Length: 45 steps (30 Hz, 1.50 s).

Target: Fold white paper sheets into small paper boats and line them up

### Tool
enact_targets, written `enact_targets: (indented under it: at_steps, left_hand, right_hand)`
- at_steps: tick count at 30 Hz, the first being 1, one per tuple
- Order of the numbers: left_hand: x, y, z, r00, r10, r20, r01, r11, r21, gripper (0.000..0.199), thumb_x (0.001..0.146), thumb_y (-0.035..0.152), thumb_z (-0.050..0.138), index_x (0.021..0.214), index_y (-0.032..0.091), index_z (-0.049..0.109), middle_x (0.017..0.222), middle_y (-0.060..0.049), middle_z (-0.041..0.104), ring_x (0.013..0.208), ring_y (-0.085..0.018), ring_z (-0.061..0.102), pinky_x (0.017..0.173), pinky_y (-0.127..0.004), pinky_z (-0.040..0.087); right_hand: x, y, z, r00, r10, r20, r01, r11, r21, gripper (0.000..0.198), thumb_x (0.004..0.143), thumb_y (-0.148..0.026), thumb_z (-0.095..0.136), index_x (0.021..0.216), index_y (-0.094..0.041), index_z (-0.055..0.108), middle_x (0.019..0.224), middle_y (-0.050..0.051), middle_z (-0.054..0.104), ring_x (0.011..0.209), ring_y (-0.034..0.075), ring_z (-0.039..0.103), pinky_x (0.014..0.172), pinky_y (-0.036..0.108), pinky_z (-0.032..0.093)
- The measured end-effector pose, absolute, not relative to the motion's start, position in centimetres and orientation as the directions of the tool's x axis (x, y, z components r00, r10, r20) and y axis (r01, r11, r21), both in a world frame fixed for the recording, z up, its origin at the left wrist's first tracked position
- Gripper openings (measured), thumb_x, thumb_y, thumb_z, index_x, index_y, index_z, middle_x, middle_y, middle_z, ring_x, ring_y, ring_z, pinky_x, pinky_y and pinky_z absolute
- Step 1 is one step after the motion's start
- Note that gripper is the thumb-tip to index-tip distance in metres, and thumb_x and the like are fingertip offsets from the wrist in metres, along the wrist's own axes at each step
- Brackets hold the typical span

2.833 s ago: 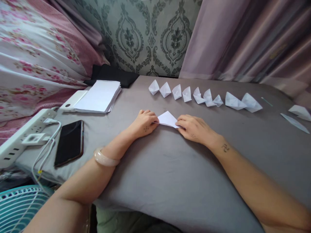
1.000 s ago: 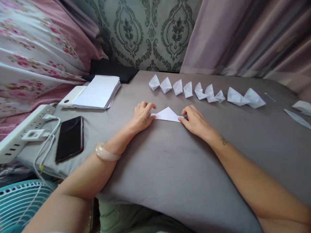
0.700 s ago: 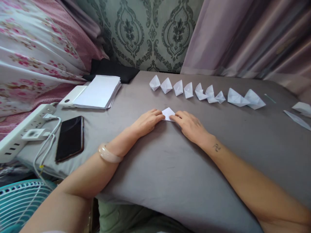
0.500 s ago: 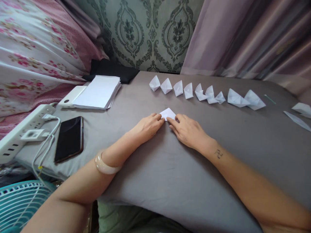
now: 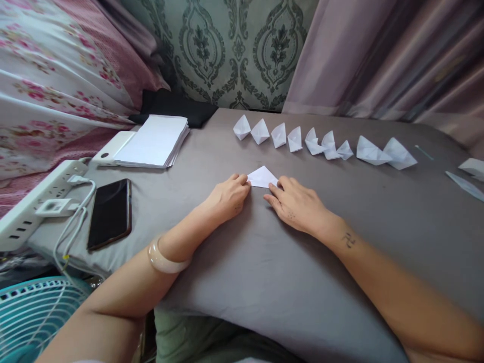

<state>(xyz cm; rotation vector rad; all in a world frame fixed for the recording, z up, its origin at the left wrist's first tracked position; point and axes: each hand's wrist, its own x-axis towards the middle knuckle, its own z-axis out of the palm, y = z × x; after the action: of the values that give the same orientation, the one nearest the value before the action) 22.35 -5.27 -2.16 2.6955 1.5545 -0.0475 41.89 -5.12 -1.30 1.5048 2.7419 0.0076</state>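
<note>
Folded paper (image 5: 261, 177) lies on grey cloth (image 5: 242, 267). Left hand (image 5: 228, 198): bunched closed on its left corner. Right hand (image 5: 298, 204): half open, fingertip on right corner, thumb apart. Beyond: row of paper shapes (image 5: 294, 140). Left: phone (image 5: 110, 214), paper stack (image 5: 153, 141), power strip (image 5: 22, 214). Cloth stretches to its near edge; wallpapered wall (image 5: 238, 55) bounds the far edge.

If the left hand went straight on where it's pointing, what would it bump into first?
The folded white paper triangle, whose left corner the left hand touches. Beyond it, maybe a pointed white paper shape in the far row, though depth is unclear.
</note>
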Motion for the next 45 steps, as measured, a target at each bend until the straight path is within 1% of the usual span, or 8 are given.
enact_targets:
  at_steps: [9, 13, 21, 25, 28, 31, 36, 45]
  left_hand:
    - [21.6, -4.4, -2.4, 0.447, 0.892, 0.072, 0.885, -0.453, 0.112, 0.033, 0.098, 0.030, 0.036, 0.103, 0.017, 0.067, 0.104, -0.011, 0.062, 0.100, -0.024, 0.055, 0.070, -0.030, 0.046]
    - [20.6, -2.9, -3.5, 0.496, 0.849, 0.181, 0.839, -0.523, 0.153, 0.036, 0.099, 0.036, 0.035, 0.106, 0.020, 0.066, 0.106, -0.009, 0.062, 0.098, -0.022, 0.056, 0.078, -0.031, 0.045]
    - [20.7, -2.0, -3.5, 0.555, 0.779, 0.293, 0.803, -0.593, 0.055, 0.032, 0.097, 0.025, 0.034, 0.096, 0.016, 0.064, 0.102, -0.013, 0.063, 0.094, -0.022, 0.053, 0.084, -0.036, 0.039]
    - [21.3, -2.5, -3.1, 0.239, 0.872, 0.427, 0.782, -0.434, 0.448, 0.029, 0.097, 0.032, 0.036, 0.091, 0.016, 0.060, 0.087, -0.008, 0.062, 0.081, -0.018, 0.053, 0.077, -0.031, 0.041]
    - [22.2, -3.4, -2.9, 0.061, 0.964, 0.259, 0.517, -0.253, 0.818, 0.030, 0.094, 0.042, 0.042, 0.086, 0.017, 0.057, 0.072, -0.001, 0.058, 0.065, -0.012, 0.049, 0.061, -0.024, 0.040]
    - [23.4, -4.6, -2.7, 0.059, 0.994, 0.094, 0.285, -0.107, 0.952, 0.031, 0.090, 0.046, 0.048, 0.087, 0.016, 0.056, 0.068, 0.000, 0.060, 0.058, -0.010, 0.051, 0.053, -0.021, 0.039]
    - [25.1, -5.8, -2.8, 0.177, 0.979, -0.096, 0.132, 0.073, 0.989, 0.032, 0.088, 0.048, 0.053, 0.090, 0.016, 0.053, 0.065, 0.000, 0.063, 0.045, -0.008, 0.053, 0.044, -0.019, 0.041]
    - [25.0, -6.2, -2.5, 0.409, 0.869, -0.280, 0.020, 0.298, 0.954, 0.039, 0.073, 0.045, 0.076, 0.087, 0.012, 0.060, 0.073, -0.006, 0.070, 0.049, -0.010, 0.061, 0.048, -0.022, 0.050]
  right_hand:
    - [42.9, -4.6, -1.4, -0.471, 0.882, -0.012, 0.879, 0.471, 0.072, 0.031, 0.096, -0.026, 0.039, 0.096, -0.013, 0.067, 0.105, 0.018, 0.058, 0.096, 0.030, 0.056, 0.065, 0.038, 0.043]
    - [43.5, -3.7, -2.4, -0.441, 0.888, 0.132, 0.895, 0.446, -0.008, 0.027, 0.093, -0.024, 0.039, 0.088, -0.018, 0.065, 0.101, 0.014, 0.060, 0.097, 0.028, 0.056, 0.065, 0.035, 0.042]
    - [44.2, -0.8, -4.4, -0.290, 0.893, 0.343, 0.737, 0.437, -0.516, 0.028, 0.081, -0.035, 0.059, 0.104, -0.019, 0.062, 0.111, 0.010, 0.062, 0.106, 0.025, 0.056, 0.091, 0.039, 0.044]
    - [44.0, 0.0, -4.2, -0.142, 0.954, 0.264, 0.363, 0.298, -0.883, 0.063, 0.072, -0.048, 0.070, 0.125, -0.020, 0.050, 0.124, 0.013, 0.059, 0.115, 0.024, 0.056, 0.090, 0.038, 0.047]
    - [43.6, -0.1, -3.7, -0.179, 0.979, 0.100, 0.052, 0.111, -0.992, 0.068, 0.068, -0.053, 0.073, 0.124, -0.022, 0.050, 0.122, 0.011, 0.062, 0.114, 0.023, 0.058, 0.088, 0.036, 0.050]
    - [43.0, -0.8, -3.3, -0.266, 0.964, 0.003, -0.090, -0.022, -0.996, 0.059, 0.067, -0.055, 0.075, 0.112, -0.022, 0.057, 0.113, 0.008, 0.067, 0.104, 0.023, 0.063, 0.082, 0.034, 0.051]
    - [42.2, -1.9, -3.3, -0.234, 0.971, -0.044, -0.184, -0.089, -0.979, 0.039, 0.067, -0.051, 0.077, 0.084, -0.017, 0.066, 0.085, 0.005, 0.071, 0.076, 0.019, 0.065, 0.073, 0.032, 0.050]
    - [42.6, -1.8, -3.5, -0.191, 0.978, -0.088, -0.183, -0.124, -0.975, 0.034, 0.064, -0.048, 0.079, 0.073, -0.017, 0.068, 0.070, 0.002, 0.068, 0.060, 0.015, 0.059, 0.059, 0.028, 0.045]
